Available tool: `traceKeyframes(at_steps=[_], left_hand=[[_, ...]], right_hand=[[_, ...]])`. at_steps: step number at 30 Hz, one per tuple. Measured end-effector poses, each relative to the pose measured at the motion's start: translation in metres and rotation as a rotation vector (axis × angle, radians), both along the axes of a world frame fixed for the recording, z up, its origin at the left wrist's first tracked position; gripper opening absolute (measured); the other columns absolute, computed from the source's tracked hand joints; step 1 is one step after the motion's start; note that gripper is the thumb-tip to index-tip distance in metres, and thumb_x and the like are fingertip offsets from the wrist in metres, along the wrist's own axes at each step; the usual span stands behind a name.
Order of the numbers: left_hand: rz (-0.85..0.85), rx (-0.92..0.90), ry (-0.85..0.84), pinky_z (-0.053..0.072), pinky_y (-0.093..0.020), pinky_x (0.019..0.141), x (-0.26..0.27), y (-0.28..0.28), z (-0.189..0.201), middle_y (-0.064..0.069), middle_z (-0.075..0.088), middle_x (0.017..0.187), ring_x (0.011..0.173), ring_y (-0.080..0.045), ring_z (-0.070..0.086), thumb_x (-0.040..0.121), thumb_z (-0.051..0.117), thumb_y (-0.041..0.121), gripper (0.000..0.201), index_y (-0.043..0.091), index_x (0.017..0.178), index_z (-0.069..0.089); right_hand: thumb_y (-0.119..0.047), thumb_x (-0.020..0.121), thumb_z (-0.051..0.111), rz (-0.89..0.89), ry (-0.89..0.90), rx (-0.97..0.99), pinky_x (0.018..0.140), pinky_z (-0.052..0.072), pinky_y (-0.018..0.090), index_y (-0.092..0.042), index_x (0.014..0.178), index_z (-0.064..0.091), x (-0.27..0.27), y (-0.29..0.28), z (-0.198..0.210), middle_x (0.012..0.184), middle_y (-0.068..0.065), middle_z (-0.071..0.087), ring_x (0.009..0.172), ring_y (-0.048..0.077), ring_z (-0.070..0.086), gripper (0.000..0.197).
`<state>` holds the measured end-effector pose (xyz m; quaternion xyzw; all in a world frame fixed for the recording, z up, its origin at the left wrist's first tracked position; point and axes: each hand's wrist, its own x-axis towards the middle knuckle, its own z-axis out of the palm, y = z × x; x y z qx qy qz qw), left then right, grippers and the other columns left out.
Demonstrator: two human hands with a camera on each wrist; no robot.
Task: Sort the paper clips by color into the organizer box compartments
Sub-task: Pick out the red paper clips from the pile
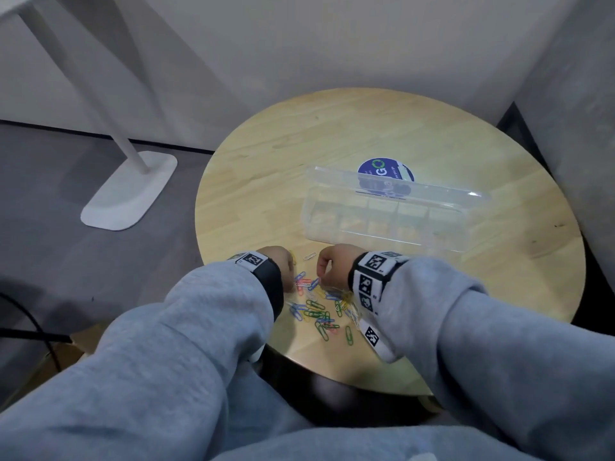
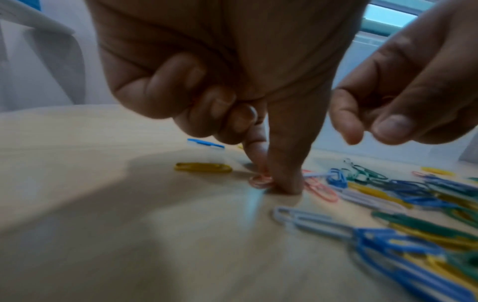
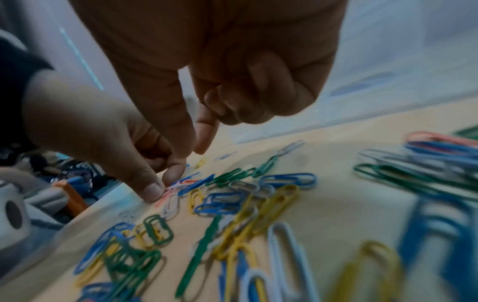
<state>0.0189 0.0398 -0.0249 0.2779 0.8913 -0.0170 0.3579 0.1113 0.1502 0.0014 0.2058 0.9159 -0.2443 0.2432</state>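
Here the left hand (image 2: 220,81) reaches down at the far left edge of the paper clips (image 1: 319,307), which lie in a loose, mixed heap of blue, green, yellow, white and pink on the near part of the round tabletop (image 1: 266,181). Its grip is narrow: thumb and index finger come down together on a pink clip (image 2: 261,180), pinching it against the wood, while the other fingers are curled into the palm. The right hand (image 1: 336,264) hovers just beside it above the heap, thumb and index finger pointing down and slightly apart, the remaining fingers folded; nothing shows between its fingertips. A yellow clip (image 2: 203,168) lies alone just left of the pinched one. The clear organizer box (image 1: 386,224) stands farther back on the tabletop, lid raised, well apart from the heap.
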Motion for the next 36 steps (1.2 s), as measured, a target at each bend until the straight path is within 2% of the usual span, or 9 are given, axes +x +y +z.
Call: traceKeyframes(at_steps=[4, 8, 17, 21, 24, 27, 29, 31, 36], left_hand=[[0.061, 0.021, -0.018, 0.045, -0.027, 0.069, -0.001, 0.000, -0.003, -0.003, 0.065, 0.082, 0.073, -0.022, 0.054, 0.072, 0.072, 0.024, 0.012, 0.016, 0.081, 0.070], [0.114, 0.045, -0.039, 0.041, -0.026, 0.064, -0.003, -0.004, -0.002, -0.003, 0.055, 0.072, 0.068, -0.022, 0.048, 0.072, 0.069, 0.024, 0.011, 0.018, 0.071, 0.060], [0.383, 0.411, -0.369, 0.036, -0.024, 0.057, -0.023, -0.009, 0.020, -0.007, 0.051, 0.050, 0.053, -0.021, 0.040, 0.079, 0.062, -0.001, 0.034, 0.013, 0.052, 0.048], [0.637, 0.513, -0.518, 0.040, -0.014, 0.037, -0.017, -0.005, 0.019, -0.006, 0.050, 0.061, 0.055, -0.014, 0.045, 0.090, 0.049, -0.004, 0.025, 0.010, 0.070, 0.052], [0.692, 0.414, -0.542, 0.035, -0.012, 0.030, -0.008, 0.000, 0.021, -0.006, 0.041, 0.064, 0.044, -0.012, 0.046, 0.095, 0.042, 0.000, 0.025, 0.006, 0.073, 0.052], [0.602, 0.238, -0.441, 0.030, -0.019, 0.040, -0.003, 0.007, 0.018, -0.008, 0.042, 0.064, 0.033, -0.013, 0.040, 0.094, 0.038, 0.002, 0.021, 0.006, 0.080, 0.053], [0.421, 0.115, -0.271, 0.035, -0.022, 0.056, 0.001, 0.009, 0.019, -0.012, 0.051, 0.076, 0.051, -0.020, 0.048, 0.090, 0.049, 0.012, 0.009, 0.013, 0.088, 0.058], [0.243, 0.034, -0.121, 0.040, -0.026, 0.068, 0.004, 0.009, 0.018, -0.007, 0.054, 0.084, 0.073, -0.022, 0.050, 0.082, 0.063, 0.026, 0.017, 0.014, 0.095, 0.067], [0.022, -0.173, 0.085, 0.045, -0.028, 0.065, 0.019, 0.018, 0.005, -0.003, 0.057, 0.073, 0.066, -0.024, 0.049, 0.067, 0.069, 0.034, 0.020, 0.018, 0.079, 0.068]], right_hand=[[-0.021, 0.083, 0.057, 0.068, -0.053, 0.108, 0.070, 0.045, 0.028, -0.012, 0.092, 0.064, -0.022, -0.014, -0.010, 0.098, 0.006, 0.068, 0.081, 0.022, 0.058, 0.015], [-0.018, 0.083, 0.057, 0.126, -0.153, 0.133, 0.063, 0.042, 0.027, -0.007, 0.099, 0.068, -0.033, -0.020, -0.022, 0.084, 0.007, 0.061, 0.071, 0.024, 0.054, 0.023], [-0.018, 0.075, 0.055, 0.039, -0.155, 0.116, 0.061, 0.046, 0.028, -0.019, 0.077, 0.061, -0.020, -0.009, -0.027, 0.078, 0.002, 0.059, 0.067, 0.020, 0.052, 0.006], [-0.025, 0.079, 0.061, -0.105, -0.100, -0.029, 0.070, 0.048, 0.029, -0.016, 0.079, 0.060, -0.009, 0.005, -0.010, 0.078, 0.002, 0.058, 0.074, 0.020, 0.052, 0.009], [-0.019, 0.081, 0.062, -0.216, -0.081, -0.146, 0.065, 0.043, 0.026, -0.015, 0.068, 0.053, 0.002, 0.017, -0.001, 0.069, 0.001, 0.055, 0.066, 0.018, 0.050, 0.017], [-0.010, 0.084, 0.061, -0.345, -0.034, -0.282, 0.041, 0.034, 0.016, -0.015, 0.060, 0.046, 0.015, 0.028, 0.005, 0.060, 0.002, 0.049, 0.047, 0.014, 0.040, 0.029], [-0.004, 0.088, 0.054, -0.438, -0.001, -0.413, 0.032, 0.028, 0.013, -0.013, 0.061, 0.045, 0.024, 0.034, 0.006, 0.060, 0.004, 0.047, 0.046, 0.013, 0.037, 0.030], [0.005, 0.089, 0.047, -0.555, 0.074, -0.592, 0.033, 0.030, 0.014, -0.012, 0.067, 0.049, 0.030, 0.038, 0.004, 0.061, 0.006, 0.046, 0.046, 0.012, 0.037, 0.028], [0.009, 0.089, 0.030, -0.758, 0.146, -0.806, 0.035, 0.029, 0.015, -0.009, 0.075, 0.053, 0.040, 0.047, 0.001, 0.060, 0.005, 0.036, 0.045, 0.011, 0.035, 0.032]])
